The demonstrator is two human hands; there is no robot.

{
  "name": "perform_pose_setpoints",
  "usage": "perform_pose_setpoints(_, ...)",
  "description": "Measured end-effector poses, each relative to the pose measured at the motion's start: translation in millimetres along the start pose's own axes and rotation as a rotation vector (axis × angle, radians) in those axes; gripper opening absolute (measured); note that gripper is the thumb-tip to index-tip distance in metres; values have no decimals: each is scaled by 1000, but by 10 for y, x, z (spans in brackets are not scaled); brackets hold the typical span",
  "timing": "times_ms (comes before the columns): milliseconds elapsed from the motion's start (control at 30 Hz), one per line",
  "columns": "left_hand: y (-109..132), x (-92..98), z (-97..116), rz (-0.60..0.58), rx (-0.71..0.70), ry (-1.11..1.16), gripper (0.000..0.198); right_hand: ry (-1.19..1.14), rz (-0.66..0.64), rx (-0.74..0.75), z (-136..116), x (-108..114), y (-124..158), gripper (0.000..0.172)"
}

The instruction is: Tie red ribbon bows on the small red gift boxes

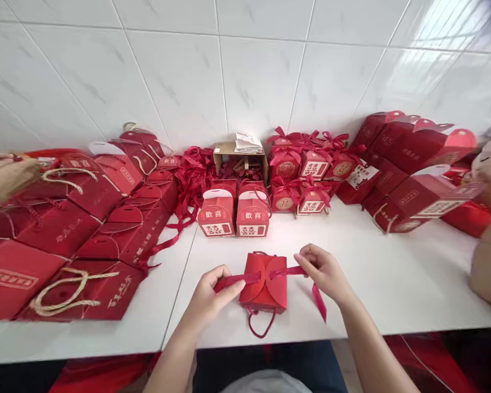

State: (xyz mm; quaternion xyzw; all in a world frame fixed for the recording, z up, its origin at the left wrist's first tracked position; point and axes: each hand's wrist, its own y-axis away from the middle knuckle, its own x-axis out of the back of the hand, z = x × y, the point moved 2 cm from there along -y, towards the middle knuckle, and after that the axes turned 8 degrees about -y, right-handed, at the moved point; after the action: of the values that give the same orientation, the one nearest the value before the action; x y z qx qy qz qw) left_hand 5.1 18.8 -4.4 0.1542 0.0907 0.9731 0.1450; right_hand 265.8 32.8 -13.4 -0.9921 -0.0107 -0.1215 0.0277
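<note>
A small red gift box [257, 295] with curved, folded top flaps sits on the white table in front of me, its dark red cord handle [262, 334] hanging toward the front edge. A dark red ribbon [247, 278] passes through the top of the box and comes out on both sides. On the left, my left hand [219, 289] pinches one end of the ribbon. My right hand [321, 270] pinches the other stretch, and its loose tail dangles below the fingers. Both hands are just beside the box, holding the ribbon low over its top.
Two red boxes [216, 214] stand behind the work area, with a cardboard carton [219, 158] beyond. Ribbons [194, 169] heap beside it. Ribbon-tied boxes [284, 164] stack at right. Bigger red boxes [82, 229] fill the left. Other people's hands [8, 180] reach in at both sides.
</note>
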Motion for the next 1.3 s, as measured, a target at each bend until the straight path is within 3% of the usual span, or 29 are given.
perform_pose_setpoints(233,62,-77,66,39,-1,-8,47,285,182,235,-142,0,-143,42)
perform_pose_setpoints(400,46,-152,-33,53,21,10,50,322,214,313,-119,-36,-165,48)
perform_pose_setpoints(700,-74,-45,-180,35,101,107,33,231,111,146,126,-173,100,51)
perform_pose_setpoints(900,-74,-91,-282,16,145,201,38,105,110,95,236,-338,174,50)
perform_pose_setpoints(1167,-86,-97,-403,106,164,114,38,81,238,100,283,-474,248,48)
perform_pose_setpoints(1300,-83,-133,-329,117,154,154,46,124,318,101,311,-510,256,47)
